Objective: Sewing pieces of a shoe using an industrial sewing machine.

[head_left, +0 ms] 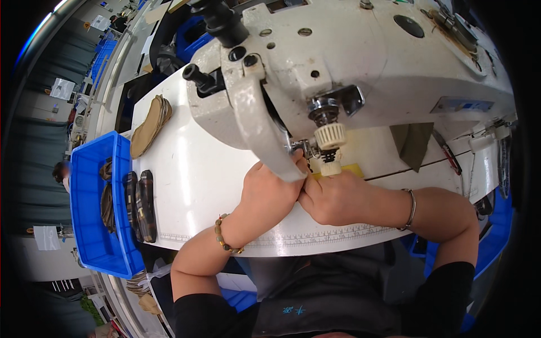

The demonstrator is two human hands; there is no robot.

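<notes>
My left hand (271, 187) and my right hand (333, 198) meet on the white bed below the head of a white sewing machine (360, 67). The fingers of both are closed and bunched together close to the presser foot (301, 147). What they pinch is hidden by the hands and the machine's curved lever (260, 121). Just above my right hand is a cream tension knob (329, 135). Beside that hand a yellow strip (352, 170) lies on the bed.
At the left lie a stack of tan sole-shaped pieces (151, 127) and dark plaid pieces (146, 205). A blue bin (123, 217) with more pieces stands beyond them. Olive cloth (411, 145) and red-handled snips (448, 153) lie at right. A printed ruler (282, 241) follows the near edge.
</notes>
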